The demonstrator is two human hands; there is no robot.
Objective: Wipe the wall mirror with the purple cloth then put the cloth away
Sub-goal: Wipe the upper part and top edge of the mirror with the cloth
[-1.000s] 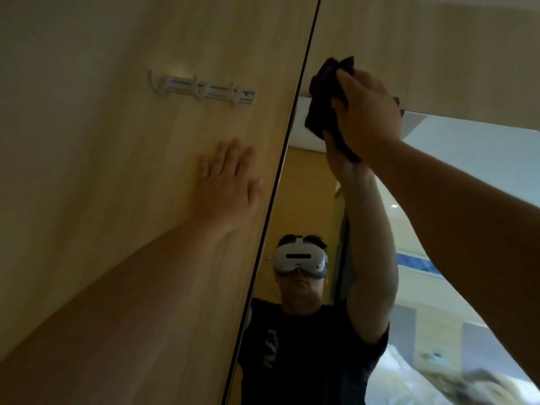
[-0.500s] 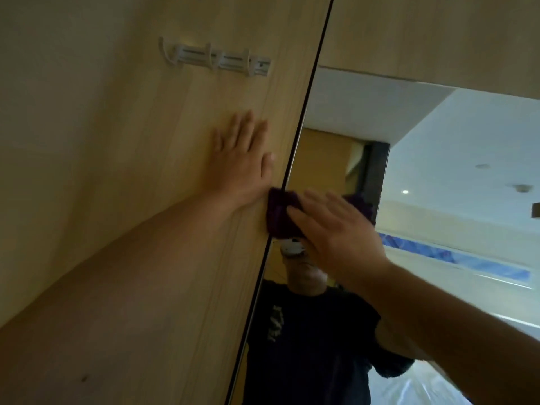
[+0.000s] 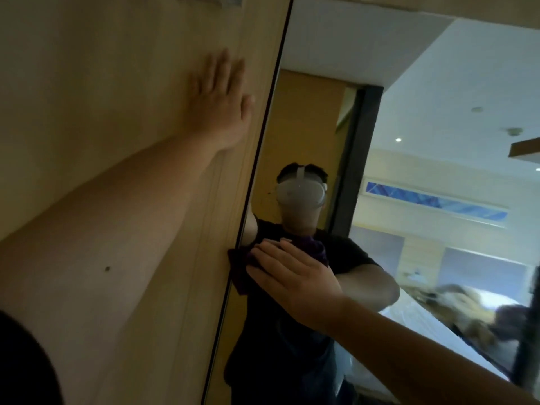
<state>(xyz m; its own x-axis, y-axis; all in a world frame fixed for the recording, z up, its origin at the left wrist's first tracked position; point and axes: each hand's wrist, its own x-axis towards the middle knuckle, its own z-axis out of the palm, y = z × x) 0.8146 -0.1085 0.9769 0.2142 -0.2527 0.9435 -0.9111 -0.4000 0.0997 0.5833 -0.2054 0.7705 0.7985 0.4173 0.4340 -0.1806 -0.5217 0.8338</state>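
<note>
Light wood wall panel [image 3: 102,83]; reflected room shows white ceiling [image 3: 467,68], bed [image 3: 423,317].

Dim warm foreground; brighter room reflected in mirror [image 3: 409,112]; soft motion blur; wide-angle tilt.

A single head-worn wide-angle view looks up and forward along a wall, very close to it and tilted. The wall mirror [image 3: 409,141] fills the right half of the view; the wood panel [image 3: 102,83] left of the mirror fills the rest. The mirror's dark edge runs diagonally from top centre to the bottom. The mirror reflects the wearer's headset [image 3: 301,194], apparently carrying the camera.
</note>
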